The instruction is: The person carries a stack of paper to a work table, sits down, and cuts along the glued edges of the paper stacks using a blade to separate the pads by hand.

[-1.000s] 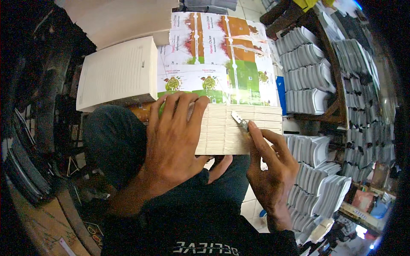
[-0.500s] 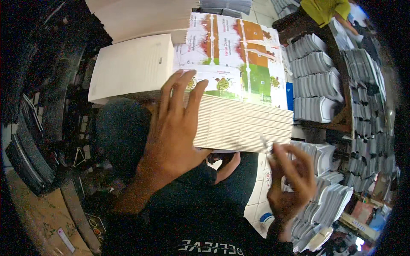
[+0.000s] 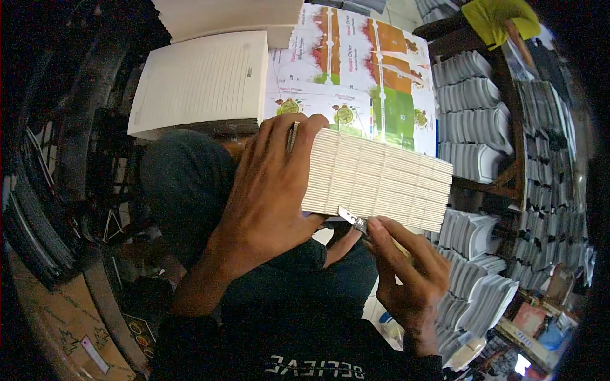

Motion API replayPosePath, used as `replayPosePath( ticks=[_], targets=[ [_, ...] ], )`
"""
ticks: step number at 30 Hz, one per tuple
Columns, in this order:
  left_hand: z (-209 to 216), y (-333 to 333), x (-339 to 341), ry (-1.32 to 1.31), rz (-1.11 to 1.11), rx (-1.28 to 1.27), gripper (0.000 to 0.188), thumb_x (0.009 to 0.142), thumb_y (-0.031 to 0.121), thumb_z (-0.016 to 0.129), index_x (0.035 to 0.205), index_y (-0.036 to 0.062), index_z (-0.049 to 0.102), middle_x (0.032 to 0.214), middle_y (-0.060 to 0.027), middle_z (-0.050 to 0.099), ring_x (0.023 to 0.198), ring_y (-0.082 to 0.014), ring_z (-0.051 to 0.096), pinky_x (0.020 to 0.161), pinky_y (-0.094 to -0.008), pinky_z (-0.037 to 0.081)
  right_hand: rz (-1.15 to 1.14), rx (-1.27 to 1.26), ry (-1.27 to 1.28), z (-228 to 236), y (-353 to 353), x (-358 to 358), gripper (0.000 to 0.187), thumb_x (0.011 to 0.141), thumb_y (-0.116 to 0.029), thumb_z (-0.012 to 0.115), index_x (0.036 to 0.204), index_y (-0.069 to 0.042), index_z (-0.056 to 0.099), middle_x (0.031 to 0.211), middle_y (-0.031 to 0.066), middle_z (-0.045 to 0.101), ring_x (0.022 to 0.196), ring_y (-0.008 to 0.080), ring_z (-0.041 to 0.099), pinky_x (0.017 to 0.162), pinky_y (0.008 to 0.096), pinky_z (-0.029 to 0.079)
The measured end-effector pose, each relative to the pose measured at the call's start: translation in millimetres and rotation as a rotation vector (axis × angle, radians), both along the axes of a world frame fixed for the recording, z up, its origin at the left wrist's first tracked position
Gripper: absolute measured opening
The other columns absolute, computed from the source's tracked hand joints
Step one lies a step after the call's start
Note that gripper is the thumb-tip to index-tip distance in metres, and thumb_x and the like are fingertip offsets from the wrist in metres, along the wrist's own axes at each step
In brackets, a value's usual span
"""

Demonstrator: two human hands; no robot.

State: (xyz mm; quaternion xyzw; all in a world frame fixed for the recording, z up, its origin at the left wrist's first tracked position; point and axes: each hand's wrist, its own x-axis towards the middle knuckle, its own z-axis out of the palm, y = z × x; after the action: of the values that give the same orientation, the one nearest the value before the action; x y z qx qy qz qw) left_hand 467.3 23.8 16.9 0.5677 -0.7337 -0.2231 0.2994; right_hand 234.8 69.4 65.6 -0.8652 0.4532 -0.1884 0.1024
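Observation:
My left hand [image 3: 273,178] grips the left end of a thick stack of cream paper sections [image 3: 387,174], fingers over its top edge and thumb below. The stack's ribbed, folded edges face up, crossed by faint lines. My right hand [image 3: 410,267] is closed round the handle of a craft knife [image 3: 352,219], mostly hidden in the fingers. Its short silver blade points up and left, at the stack's lower edge near my left thumb. Behind the stack lies a printed sheet [image 3: 356,70] with orange, green and white patterns.
A pile of lined paper [image 3: 197,82] stands at the far left of the work surface. Several bundles of grey-white paper [image 3: 473,120] fill a wooden rack on the right, with more bundles [image 3: 473,286] below. My dark-trousered knee [image 3: 184,171] is under the left arm. Yellow cloth [image 3: 499,22] shows far right.
The knife has moved left along the stack's lower edge, from near its right end to near my left thumb. The stack has shifted slightly right and tilted down at its right end.

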Motion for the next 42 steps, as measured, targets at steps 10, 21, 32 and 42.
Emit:
replayPosePath(
  ticks=[10,21,32,42],
  targets=[
    [2.5,0.2,-0.1,0.000,-0.006,0.019,0.092,0.065,0.013,0.089,0.142,0.0011,0.040,0.129,-0.0224,0.049,0.129,-0.0423,0.049,0.111,-0.0518,0.040,-0.008,-0.074,0.038,-8.0,2.5,-2.3,0.056,0.078,-0.011,0.080,0.134,-0.016,0.073,0.120,0.0036,0.076,0.075,0.0187,0.071,0.060,0.0293,0.055],
    [2.1,2.0,0.1,0.011,0.029,0.024,0.097,0.059,0.012,0.093,0.142,0.0041,0.045,0.134,-0.0217,0.054,0.130,-0.0437,0.052,0.110,-0.0522,0.041,-0.141,0.092,-0.087,4.1,1.3,12.5,0.049,0.080,0.009,0.080,0.124,-0.012,0.077,0.109,0.0139,0.076,0.096,0.0239,0.077,0.076,0.0335,0.063],
    [0.6,1.4,-1.1,0.013,0.043,0.007,0.094,0.061,0.013,0.092,0.142,0.0040,0.046,0.133,-0.0215,0.054,0.128,-0.0441,0.053,0.109,-0.0521,0.041,-0.042,-0.041,-0.026,-7.4,-3.6,3.3,0.062,0.074,0.001,0.074,0.134,-0.015,0.073,0.114,0.0050,0.075,0.075,0.0200,0.071,0.061,0.0330,0.057],
    [1.0,1.2,-2.6,0.017,0.041,0.017,0.091,0.062,0.015,0.092,0.141,0.0047,0.046,0.133,-0.0206,0.054,0.128,-0.0438,0.053,0.109,-0.0525,0.041,-0.170,-0.105,-0.162,-8.4,-9.7,15.4,0.053,0.078,0.001,0.078,0.129,-0.014,0.076,0.109,0.0100,0.076,0.082,0.0211,0.075,0.064,0.0309,0.058]
  ],
)
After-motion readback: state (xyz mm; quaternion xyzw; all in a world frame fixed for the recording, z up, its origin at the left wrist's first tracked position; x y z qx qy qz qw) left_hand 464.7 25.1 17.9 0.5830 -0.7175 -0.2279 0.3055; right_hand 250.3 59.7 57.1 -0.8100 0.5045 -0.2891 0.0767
